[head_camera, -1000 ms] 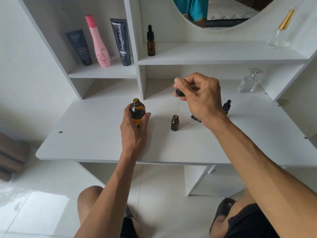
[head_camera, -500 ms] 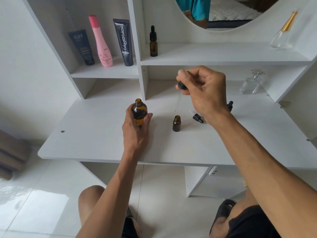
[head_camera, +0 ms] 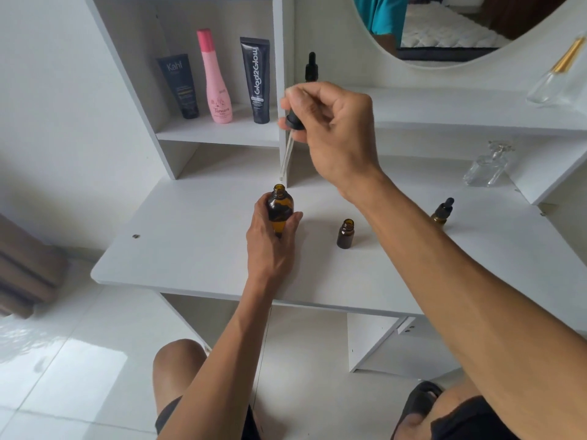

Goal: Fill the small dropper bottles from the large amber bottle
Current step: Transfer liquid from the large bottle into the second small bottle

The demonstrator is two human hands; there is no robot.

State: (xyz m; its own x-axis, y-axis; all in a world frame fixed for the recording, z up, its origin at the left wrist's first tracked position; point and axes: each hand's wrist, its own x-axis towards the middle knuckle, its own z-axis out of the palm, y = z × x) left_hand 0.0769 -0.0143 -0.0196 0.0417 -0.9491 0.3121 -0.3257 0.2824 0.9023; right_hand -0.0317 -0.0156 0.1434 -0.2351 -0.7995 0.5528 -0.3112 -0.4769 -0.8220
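White vanity desk (head_camera: 190,249): the right hand (head_camera: 336,134), pinching the dropper (head_camera: 290,134), has moved from above the small open bottle (head_camera: 345,233) to the large amber bottle (head_camera: 279,208), which the left hand (head_camera: 270,246) still grips upright.

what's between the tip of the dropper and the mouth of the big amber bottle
Nothing: in the head view the dropper tip hangs just above the open large amber bottle, with only a bare gap of air.
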